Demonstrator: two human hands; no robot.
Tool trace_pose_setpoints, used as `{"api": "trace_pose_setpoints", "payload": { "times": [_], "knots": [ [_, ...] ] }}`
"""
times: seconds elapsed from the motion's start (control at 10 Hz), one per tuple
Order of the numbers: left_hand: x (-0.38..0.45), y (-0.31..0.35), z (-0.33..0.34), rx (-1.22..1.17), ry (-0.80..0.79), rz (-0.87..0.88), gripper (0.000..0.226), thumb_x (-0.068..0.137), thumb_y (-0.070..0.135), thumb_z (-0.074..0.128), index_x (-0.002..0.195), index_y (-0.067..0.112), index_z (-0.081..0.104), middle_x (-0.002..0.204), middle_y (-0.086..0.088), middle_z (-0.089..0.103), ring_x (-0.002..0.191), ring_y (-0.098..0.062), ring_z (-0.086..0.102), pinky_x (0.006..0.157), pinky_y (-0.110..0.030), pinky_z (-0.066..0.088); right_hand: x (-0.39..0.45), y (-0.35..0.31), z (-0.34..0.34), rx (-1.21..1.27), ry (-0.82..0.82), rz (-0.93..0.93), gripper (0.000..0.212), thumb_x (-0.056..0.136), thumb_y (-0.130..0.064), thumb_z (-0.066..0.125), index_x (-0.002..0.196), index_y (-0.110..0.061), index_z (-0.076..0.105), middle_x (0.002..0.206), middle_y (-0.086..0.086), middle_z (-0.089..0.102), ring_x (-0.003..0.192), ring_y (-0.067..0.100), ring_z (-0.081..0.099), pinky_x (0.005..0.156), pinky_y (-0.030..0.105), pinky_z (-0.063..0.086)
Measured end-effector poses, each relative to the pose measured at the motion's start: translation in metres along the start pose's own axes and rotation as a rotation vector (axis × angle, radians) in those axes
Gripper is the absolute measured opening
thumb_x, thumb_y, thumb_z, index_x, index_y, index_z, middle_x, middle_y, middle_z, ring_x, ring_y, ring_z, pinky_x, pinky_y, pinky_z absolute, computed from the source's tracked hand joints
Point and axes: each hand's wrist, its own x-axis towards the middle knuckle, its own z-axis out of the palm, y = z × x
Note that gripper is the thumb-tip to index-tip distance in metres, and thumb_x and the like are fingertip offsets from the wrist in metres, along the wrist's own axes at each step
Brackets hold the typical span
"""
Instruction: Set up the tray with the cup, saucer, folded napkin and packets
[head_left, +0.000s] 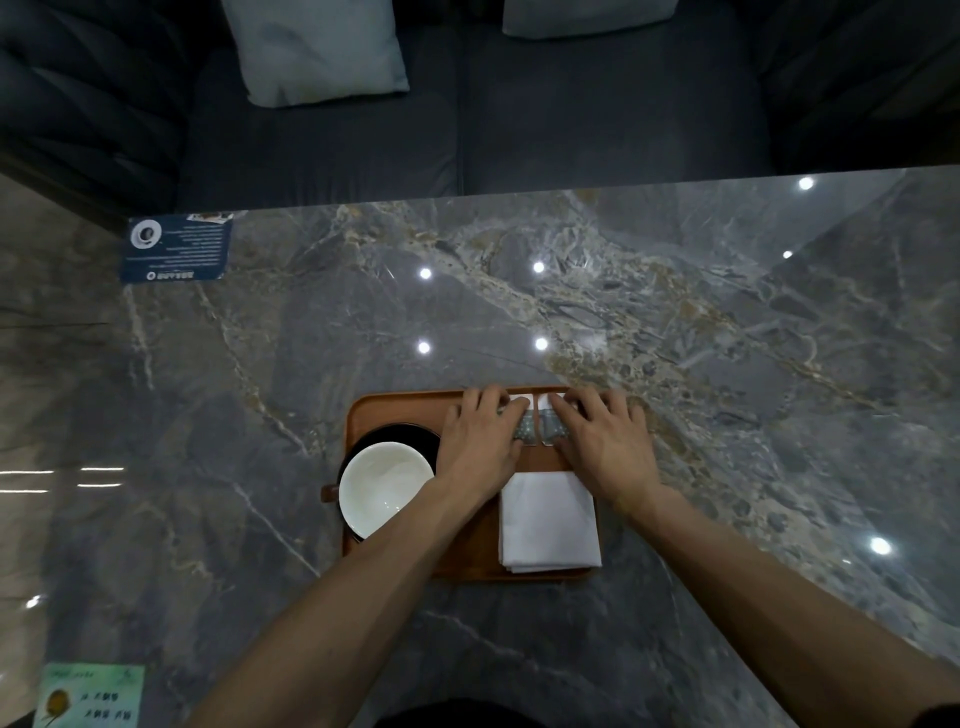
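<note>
We look down on a grey marble table (675, 322) with a brown tray (358, 415) near its near edge. At the table's far left corner lies a dark blue card (176, 249), and at the near left corner a green card (91, 696).

On the tray's left half sits a white cup (384, 486) on a dark saucer (410, 434), the saucer showing as a dark arc past the cup's far rim. The cup's handle (328, 493) sticks out over the tray's left edge.

Our left hand (480, 441) lies palm down by the tray's far edge, fingers spread flat, their tips pressing on the left packet (523, 423). Just beside it lies the right packet (548, 421), the two parallel with a narrow gap between them, both at the far edge of the tray. Our right hand (605, 439) is also flat and open, its fingertips resting on the right packet. Neither hand grips anything; they only press down.

A folded white napkin (548, 522) lies at the tray's near right corner, close behind the packets, its near edge reaching the tray's rim.

Beyond the table's far edge stands a dark sofa (467, 130) with two pale cushions (317, 47).
</note>
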Motion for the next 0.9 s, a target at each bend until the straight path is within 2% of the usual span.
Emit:
{"api": "trace_pose_setpoints", "payload": {
  "times": [0.6,0.9],
  "knots": [
    [-0.005,0.004,-0.005,-0.020,0.001,-0.012,0.050,0.087,0.030,0.059,0.134,0.027,0.043,0.132,-0.005,0.044,0.120,-0.026,0.039,0.097,-0.041,0.038,-0.001,-0.008,-0.006,0.068,-0.020,0.034,0.054,0.088,-0.037,0.061,0.139,-0.030,0.045,0.135,0.003,0.052,0.116,0.032,0.045,0.084,0.047,0.044],
    [-0.019,0.002,-0.016,-0.039,0.065,-0.006,0.045,0.086,0.033,0.059,0.130,0.029,0.048,0.128,-0.002,0.048,0.118,-0.024,0.041,0.095,-0.040,0.039,-0.014,-0.008,-0.021,0.072,0.022,0.040,0.040,0.089,-0.041,0.059,0.128,-0.031,0.056,0.131,0.000,0.054,0.118,0.029,0.045,0.089,0.046,0.043]
  ]
}}
